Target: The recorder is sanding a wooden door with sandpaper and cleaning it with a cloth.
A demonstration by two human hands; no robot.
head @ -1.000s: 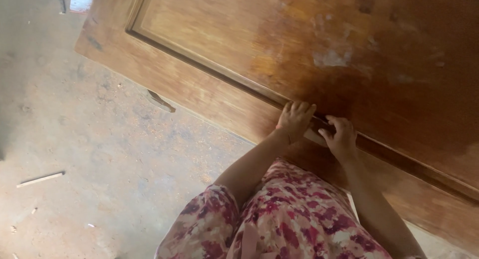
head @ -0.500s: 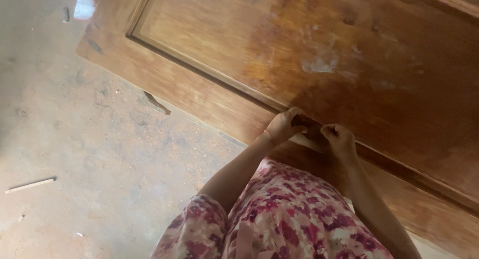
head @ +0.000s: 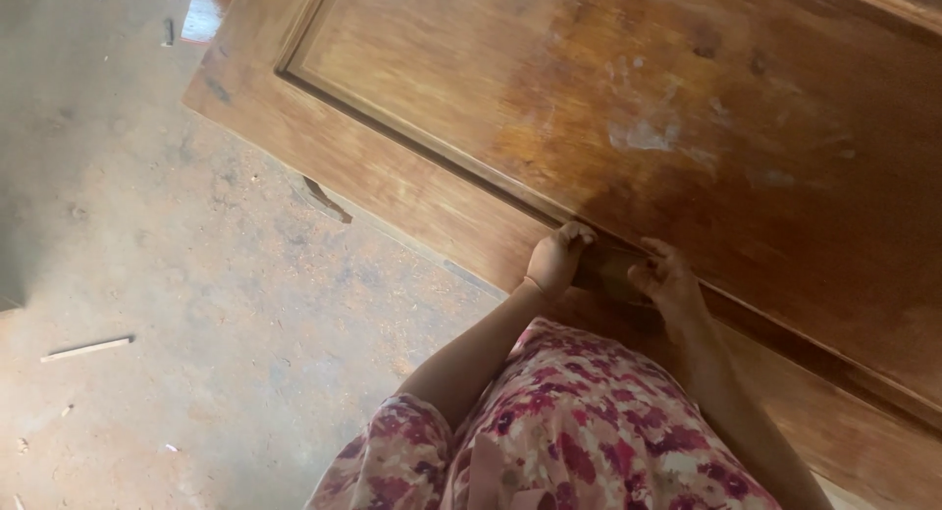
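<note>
A large varnished wooden door (head: 687, 107) lies flat in front of me, with a raised frame around a sunken panel. Both hands rest on the groove where frame meets panel. My left hand (head: 557, 257) is curled into a fist at the groove's edge. A little to the right, my right hand (head: 669, 276) has its fingers bent down. Between them a small brown sheet (head: 608, 270) lies pressed on the wood, each hand gripping one end. What kind of sheet it is cannot be made out.
My floral pink garment (head: 559, 441) fills the bottom of the view. The dusty concrete floor (head: 177, 274) lies to the left, with a thin wood stick (head: 86, 348), a dark sliver (head: 327, 201) by the door's edge and small scraps (head: 167, 31) near the top.
My left hand, spread flat on the frame a second ago, has curled into a fist. Both hands stayed at the same spot on the groove, and the view has shifted slightly.
</note>
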